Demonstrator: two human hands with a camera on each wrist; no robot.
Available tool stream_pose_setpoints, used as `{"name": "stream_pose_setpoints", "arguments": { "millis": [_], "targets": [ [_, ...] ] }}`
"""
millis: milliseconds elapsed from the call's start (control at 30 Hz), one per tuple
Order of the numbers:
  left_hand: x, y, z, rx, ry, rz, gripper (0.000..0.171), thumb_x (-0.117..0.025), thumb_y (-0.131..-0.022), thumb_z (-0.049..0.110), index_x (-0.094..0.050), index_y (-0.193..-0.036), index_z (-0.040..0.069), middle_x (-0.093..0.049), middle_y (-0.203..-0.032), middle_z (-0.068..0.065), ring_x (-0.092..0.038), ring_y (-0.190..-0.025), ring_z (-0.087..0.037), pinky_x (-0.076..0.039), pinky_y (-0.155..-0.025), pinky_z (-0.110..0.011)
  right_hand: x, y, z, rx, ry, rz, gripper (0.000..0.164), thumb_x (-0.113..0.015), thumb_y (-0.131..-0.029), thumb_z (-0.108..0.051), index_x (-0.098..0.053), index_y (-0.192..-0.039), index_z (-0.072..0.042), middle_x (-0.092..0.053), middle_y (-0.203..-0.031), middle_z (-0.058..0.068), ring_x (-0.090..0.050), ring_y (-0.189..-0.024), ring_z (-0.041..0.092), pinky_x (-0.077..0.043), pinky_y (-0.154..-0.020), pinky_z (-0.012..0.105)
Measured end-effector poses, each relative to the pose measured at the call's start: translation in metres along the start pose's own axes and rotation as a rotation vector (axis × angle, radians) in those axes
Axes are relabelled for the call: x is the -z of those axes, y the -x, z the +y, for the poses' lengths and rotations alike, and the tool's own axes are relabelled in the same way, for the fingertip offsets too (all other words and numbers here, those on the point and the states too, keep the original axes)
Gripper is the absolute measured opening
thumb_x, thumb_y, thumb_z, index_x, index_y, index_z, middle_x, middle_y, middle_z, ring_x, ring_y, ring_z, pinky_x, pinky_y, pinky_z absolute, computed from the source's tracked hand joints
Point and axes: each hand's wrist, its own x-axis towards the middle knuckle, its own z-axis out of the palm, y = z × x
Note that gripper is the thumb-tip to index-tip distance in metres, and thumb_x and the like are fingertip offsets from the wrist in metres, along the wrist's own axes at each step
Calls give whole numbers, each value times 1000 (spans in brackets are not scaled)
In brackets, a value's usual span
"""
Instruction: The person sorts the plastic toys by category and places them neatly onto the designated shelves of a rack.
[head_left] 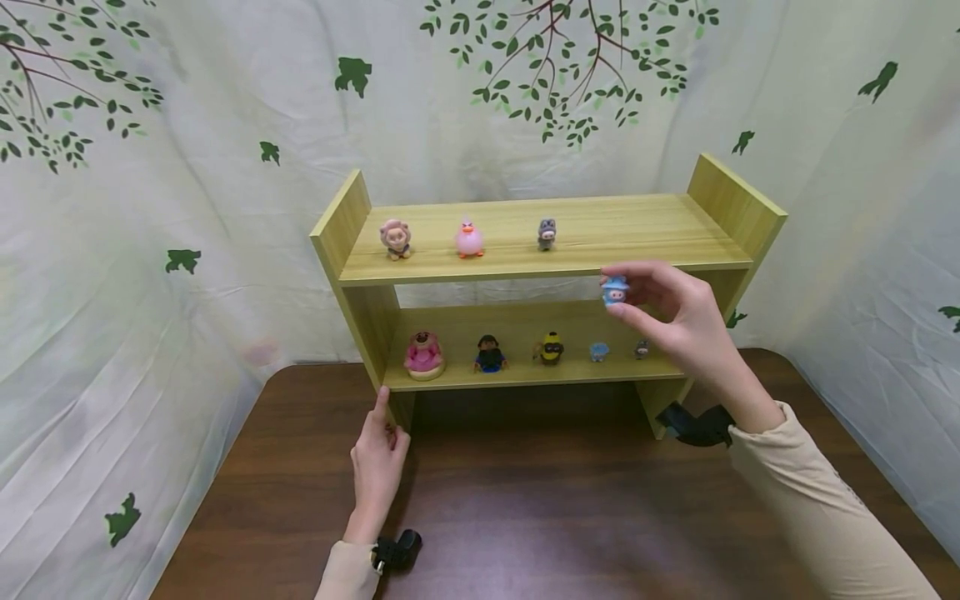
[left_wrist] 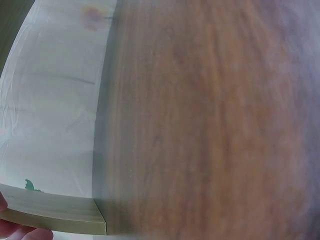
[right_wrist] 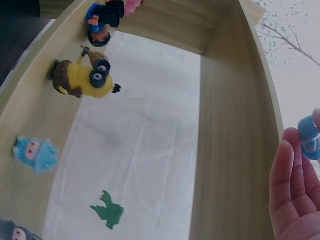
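Between thumb and fingertips my right hand (head_left: 671, 304) pinches a small light-blue figurine (head_left: 614, 291), upright with a hat-like top. It is held in front of the upper board's front edge, toward the right. In the right wrist view the figurine (right_wrist: 309, 137) is partly cut off by the frame. My left hand (head_left: 380, 458) grips the lower left side panel of the wooden shelf (head_left: 540, 271), index finger extended along its front edge. Fingertips (left_wrist: 37, 234) show at that panel in the left wrist view; the rest of that hand is out of frame there.
On the upper board stand a pinkish figurine (head_left: 395, 239), a pink bird (head_left: 469, 240) and a grey figurine (head_left: 547, 235). Below are a pink bear (head_left: 424, 356), a dark-haired figure (head_left: 490, 355), a yellow minion (head_left: 551, 348), a blue figurine (head_left: 598, 352) and a grey one (head_left: 642, 349).
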Motion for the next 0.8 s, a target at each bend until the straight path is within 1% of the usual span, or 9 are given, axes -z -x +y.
{"name": "stream_pose_setpoints", "arguments": {
  "millis": [133, 433, 667, 800],
  "targets": [
    [1, -1, 1, -4, 4, 2, 92, -59, -76, -15, -26, -151, 27, -42, -77, -8, -35, -58, -14, -34, -50, -30, 4, -4, -2, -5, 7, 22, 40, -64, -79, 19, -59, -117, 10, -63, -102, 15, -59, -89, 17, -48, -78, 20],
    [0, -1, -1, -10, 2, 0, 95, -59, -76, -16, -24, -152, 30, -43, -77, -9, -36, -59, -14, -34, -50, -30, 13, -13, -6, 9, -4, 89, 37, -64, -80, 17, -60, -116, 12, -65, -106, 12, -60, -90, 17, -48, -77, 19],
    [0, 0, -1, -14, 1, 8, 95, -58, -75, -17, -25, -151, 29, -43, -77, -8, -36, -59, -14, -35, -50, -31, 19, -21, -9, 4, 53, 113, 37, -65, -80, 16, -60, -116, 10, -65, -105, 10, -60, -89, 17, -49, -76, 19],
    [0, 0, -1, -1, 3, 1, 94, -59, -76, -15, -24, -152, 30, -43, -78, -7, -37, -59, -14, -35, -50, -31, 21, -26, -8, -6, 84, 122, 37, -65, -79, 16, -61, -116, 10, -64, -103, 11, -59, -87, 17, -48, -75, 19]
  ]
}}
